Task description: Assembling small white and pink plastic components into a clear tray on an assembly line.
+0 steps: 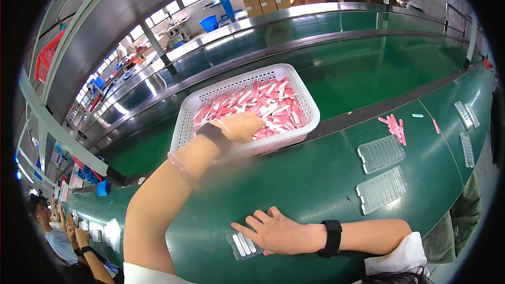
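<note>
My left hand (243, 127) reaches over the near rim of a white plastic basket (181, 130), its fingertips hidden among the many small pink-and-white strips (268, 106) that fill it. Below, on the green table, a small clear plastic tray (238, 251) lies with a few white strips (244, 243) side by side in its slots. My right hand (281, 232) rests across that tray's right part with fingers spread, covering some of it.
Two clear ribbed trays (382, 154) (382, 190) lie right of the basket, beside loose pink strips (393, 127). Narrow clear trays (467, 150) sit at the table's far right. Behind the basket runs a green conveyor belt (363, 68). A person (58, 239) works at the lower left.
</note>
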`<state>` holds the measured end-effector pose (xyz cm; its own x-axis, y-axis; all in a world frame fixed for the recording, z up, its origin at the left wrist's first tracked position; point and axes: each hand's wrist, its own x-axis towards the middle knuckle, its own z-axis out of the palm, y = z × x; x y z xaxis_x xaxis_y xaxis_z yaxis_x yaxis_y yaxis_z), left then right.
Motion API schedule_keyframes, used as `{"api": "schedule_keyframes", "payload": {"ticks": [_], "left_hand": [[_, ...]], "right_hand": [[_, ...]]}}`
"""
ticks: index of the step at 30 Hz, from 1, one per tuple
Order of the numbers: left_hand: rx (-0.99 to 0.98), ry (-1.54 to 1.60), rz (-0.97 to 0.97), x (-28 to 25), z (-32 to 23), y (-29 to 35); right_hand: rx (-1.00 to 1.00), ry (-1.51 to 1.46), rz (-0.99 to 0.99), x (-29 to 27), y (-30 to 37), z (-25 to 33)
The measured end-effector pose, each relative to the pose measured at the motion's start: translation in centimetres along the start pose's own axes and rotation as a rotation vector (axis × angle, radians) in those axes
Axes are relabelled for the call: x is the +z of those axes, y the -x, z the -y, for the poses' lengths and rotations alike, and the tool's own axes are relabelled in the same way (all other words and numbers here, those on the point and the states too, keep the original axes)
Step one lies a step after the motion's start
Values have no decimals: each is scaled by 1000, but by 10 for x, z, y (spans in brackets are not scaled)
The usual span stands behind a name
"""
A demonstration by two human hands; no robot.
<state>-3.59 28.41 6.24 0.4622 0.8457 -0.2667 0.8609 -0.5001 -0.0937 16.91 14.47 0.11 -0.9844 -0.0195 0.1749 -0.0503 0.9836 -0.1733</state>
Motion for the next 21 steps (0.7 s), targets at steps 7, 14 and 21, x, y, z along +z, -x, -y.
{"api": "schedule_keyframes", "payload": {"ticks": [7, 14, 21], "left_hand": [[-141, 286, -94, -8, 13, 22], [-447, 966, -160, -5, 42, 51], [-637, 1549, -556, 0, 58, 72]], "right_hand": [[6, -51, 84, -3, -3, 2], [4, -140, 102, -4, -1, 0], [17, -111, 132, -3, -3, -1]]}}
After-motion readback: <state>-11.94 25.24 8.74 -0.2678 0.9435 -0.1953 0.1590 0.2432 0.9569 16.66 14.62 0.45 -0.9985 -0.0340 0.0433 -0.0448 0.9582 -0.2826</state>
